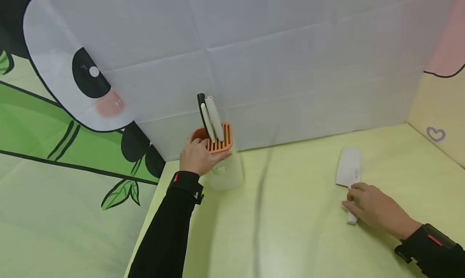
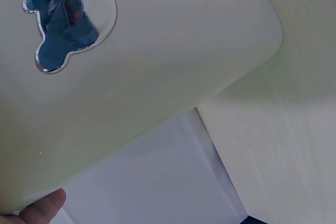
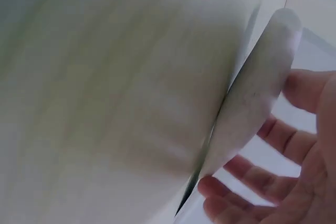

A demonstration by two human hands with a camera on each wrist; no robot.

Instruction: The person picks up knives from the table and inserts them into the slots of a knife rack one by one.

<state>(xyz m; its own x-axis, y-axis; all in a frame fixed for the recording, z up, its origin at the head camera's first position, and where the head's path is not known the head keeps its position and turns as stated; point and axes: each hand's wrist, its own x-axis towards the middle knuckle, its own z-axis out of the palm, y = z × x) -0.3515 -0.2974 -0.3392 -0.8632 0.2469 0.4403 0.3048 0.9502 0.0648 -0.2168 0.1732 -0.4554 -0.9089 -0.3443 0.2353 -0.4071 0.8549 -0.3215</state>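
A knife holder [image 1: 226,175] with a pale body and slotted orange top stands near the back wall. My left hand [image 1: 197,156] grips its upper part, thumb across the front and fingers at the orange rim. In the left wrist view the holder's body [image 2: 173,35] fills the upper area, and a fingertip [image 2: 50,203] shows at its edge. Several knives [image 1: 214,118] with white and black handles stand in the slots. At the right, a white cleaver [image 1: 348,167] lies on the table; my right hand [image 1: 378,207] holds its handle [image 3: 254,90] with thumb and fingertips.
The pale yellow table [image 1: 290,197] meets a white back wall [image 1: 272,88] behind the holder. Cartoon panels cover the left side, and another panel [image 1: 441,108] rises at the right. A dark shadow streak crosses the table between both hands.
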